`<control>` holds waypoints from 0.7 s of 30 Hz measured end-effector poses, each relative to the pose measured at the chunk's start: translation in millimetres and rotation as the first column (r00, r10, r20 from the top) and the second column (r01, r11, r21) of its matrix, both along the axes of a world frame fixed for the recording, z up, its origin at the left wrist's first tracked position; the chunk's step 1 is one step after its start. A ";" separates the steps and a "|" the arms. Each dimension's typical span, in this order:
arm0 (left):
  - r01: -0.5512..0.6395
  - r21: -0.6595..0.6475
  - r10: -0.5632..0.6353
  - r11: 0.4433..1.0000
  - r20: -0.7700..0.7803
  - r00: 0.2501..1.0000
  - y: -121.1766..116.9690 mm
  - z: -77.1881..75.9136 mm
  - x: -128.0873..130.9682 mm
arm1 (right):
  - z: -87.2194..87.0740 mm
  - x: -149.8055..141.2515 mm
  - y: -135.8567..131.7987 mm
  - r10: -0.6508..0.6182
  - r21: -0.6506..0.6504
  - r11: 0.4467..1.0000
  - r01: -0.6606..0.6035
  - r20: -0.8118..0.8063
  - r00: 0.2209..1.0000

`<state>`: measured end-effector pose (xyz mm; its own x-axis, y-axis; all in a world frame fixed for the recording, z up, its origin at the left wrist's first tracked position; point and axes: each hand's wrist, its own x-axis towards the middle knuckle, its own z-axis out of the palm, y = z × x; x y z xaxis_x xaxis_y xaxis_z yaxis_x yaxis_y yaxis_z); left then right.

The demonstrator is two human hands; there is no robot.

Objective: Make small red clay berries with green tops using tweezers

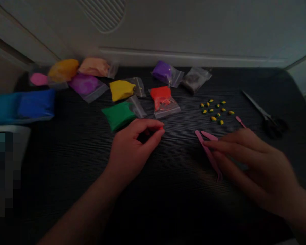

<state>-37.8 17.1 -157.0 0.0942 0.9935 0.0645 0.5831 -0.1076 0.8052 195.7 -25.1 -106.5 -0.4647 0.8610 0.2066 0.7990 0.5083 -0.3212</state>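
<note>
Between the thumb and forefinger of my left hand (135,143) is a tiny piece of red clay (161,128), mostly hidden by the fingertips. My right hand (255,166) has its fingertips closed on a long pink modelling tool (209,153) with a bent end. A second pink tool (208,135) lies partly under the fingers, and the end of another pink tool (240,120) shows beyond the knuckles. Several small yellow-and-green clay pieces (218,115) lie scattered past my right hand. Behind my left hand are the bag of red clay (160,95) and the bag of green clay (119,115).
Scissors (264,115) lie at the right of the dark table (153,204). Along the back are bags of yellow (121,90), purple (162,71), grey (195,81), peach (94,66) and orange clay (63,69). A blue bag (37,104) is at the left.
</note>
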 end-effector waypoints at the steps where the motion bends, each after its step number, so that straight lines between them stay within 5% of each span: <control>1: -0.002 -0.002 0.002 1.000 -0.026 1.000 0.0 0.8 0.0 | -3.7 -2.6 4.2 0.035 -0.021 0.999 -0.035 0.028 0.999; 8: 0.000 -0.033 -0.004 0.999 -0.105 0.994 1.3 4.9 0.1 | -36.6 -16.5 23.6 0.229 0.004 0.972 -0.235 0.219 0.949; 21: 0.041 0.004 -0.040 0.999 -0.050 0.998 4.6 2.0 -0.4 | -40.4 -19.5 30.3 0.270 -0.073 0.962 -0.263 0.109 0.957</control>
<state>-38.2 21.7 -155.0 0.1376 0.9884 0.0635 0.6174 -0.1358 0.7748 176.2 5.3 -146.8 -0.6966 0.7117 0.0912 0.6710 0.6911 -0.2685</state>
